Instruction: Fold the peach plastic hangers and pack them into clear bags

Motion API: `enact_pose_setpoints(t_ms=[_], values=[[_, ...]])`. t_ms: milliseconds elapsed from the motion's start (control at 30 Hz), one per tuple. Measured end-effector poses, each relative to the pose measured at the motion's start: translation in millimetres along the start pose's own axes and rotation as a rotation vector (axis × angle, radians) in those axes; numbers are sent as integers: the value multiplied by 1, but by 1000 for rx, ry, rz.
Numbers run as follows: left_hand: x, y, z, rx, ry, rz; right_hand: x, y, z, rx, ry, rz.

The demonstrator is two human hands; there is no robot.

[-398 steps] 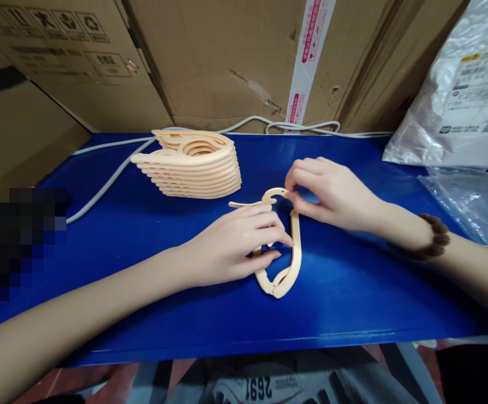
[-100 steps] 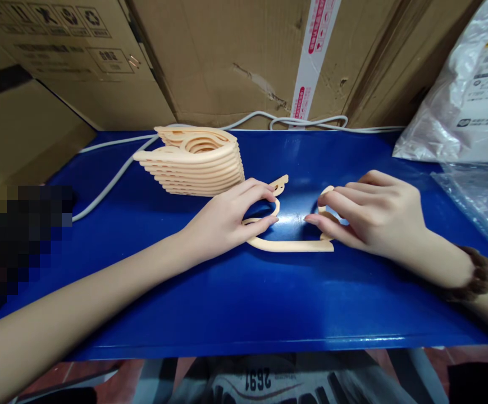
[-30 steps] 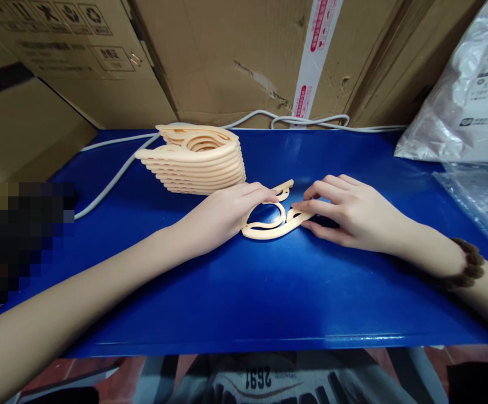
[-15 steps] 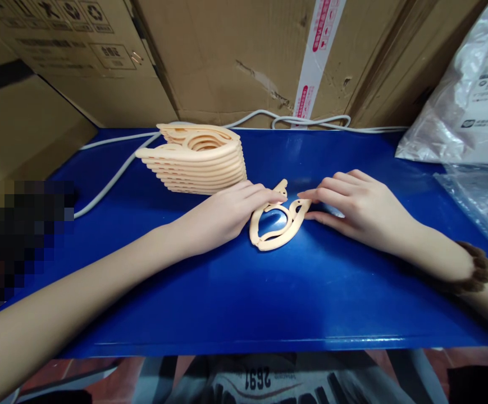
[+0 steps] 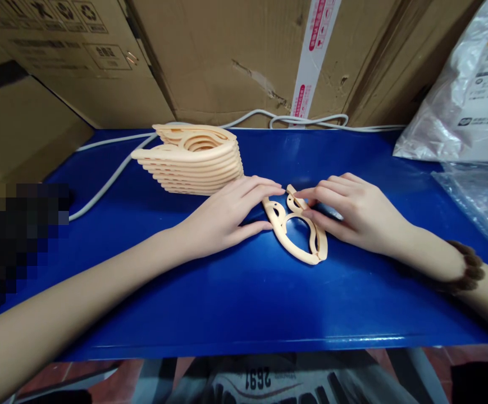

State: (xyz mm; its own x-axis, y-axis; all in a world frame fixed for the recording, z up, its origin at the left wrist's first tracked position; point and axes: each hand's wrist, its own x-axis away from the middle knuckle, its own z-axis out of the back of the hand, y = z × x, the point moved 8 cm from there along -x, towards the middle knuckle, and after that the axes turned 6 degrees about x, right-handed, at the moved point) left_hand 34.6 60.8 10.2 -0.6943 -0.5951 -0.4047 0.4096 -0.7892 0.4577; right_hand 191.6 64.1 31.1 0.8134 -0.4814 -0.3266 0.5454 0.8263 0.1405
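The loose cream piece (image 5: 289, 246) is lying on the glossy blue tabletop (image 5: 227, 303), to the right of the stack of cream pieces (image 5: 193, 160) and nearer to the wearer, its two limbs meeting at a joint (image 5: 317, 260) on the side away from the stack. The left hand (image 5: 222, 210) is resting just in front of the stack's right end, its thumb touching the limb nearer the stack and its fingertips lying about that limb's upper end; they are covering it too much for me to tell whether they are gripping or only steadying. The right hand (image 5: 349, 210) is sitting on the far side of the piece from the stack, its thumb and forefinger pinching the other limb.

The likeliest trouble is coming from uneven pressure: if one hand were pushing harder, the piece could be skidding sideways across the slick surface and striking the stack. Pressing the limbs together while the joint is sitting out of line could be straining it, and the thin inner curves could be catching on each other. A fingertip is also lying close to the gap between the upper ends, so it could be getting nipped. Finally, the left hand is sitting so near the stack that a careless knuckle could be shifting its layers towards the white cable (image 5: 117, 173) behind it.
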Motion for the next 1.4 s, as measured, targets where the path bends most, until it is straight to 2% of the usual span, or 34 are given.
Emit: enact_pose_setpoints(t_ms=[167, 400, 500, 600, 700, 767, 867, 933, 1000, 1400], values=[[2, -5, 1, 22, 12, 25, 0, -7, 1, -40, -22, 39], [7, -3, -17, 3, -133, 58, 0, -22, -6, -200, -82, 129], [6, 1, -18, -33, -133, 37, -1, -20, -3, -183, -58, 111], [4, 5, -15, -66, -122, 19, -2, -5, 4, -128, -20, -17], [3, 9, -7, -91, -63, -10, -1, 20, 8, -183, -23, -247], [3, 13, 1, -119, 21, -38, 2, 34, 3, -391, -79, -408], [3, 15, 9, -161, 122, -42, 5, 35, -10, -796, -187, -556], [4, 16, 12, -175, 147, -45, 5, 30, -14, -954, -213, -593], [4, 17, 11, -175, 145, -59, 4, 27, -15, -1015, -217, -613], [2, 18, 8, -185, 105, -103, 6, 27, -18, -1050, -209, -627]])
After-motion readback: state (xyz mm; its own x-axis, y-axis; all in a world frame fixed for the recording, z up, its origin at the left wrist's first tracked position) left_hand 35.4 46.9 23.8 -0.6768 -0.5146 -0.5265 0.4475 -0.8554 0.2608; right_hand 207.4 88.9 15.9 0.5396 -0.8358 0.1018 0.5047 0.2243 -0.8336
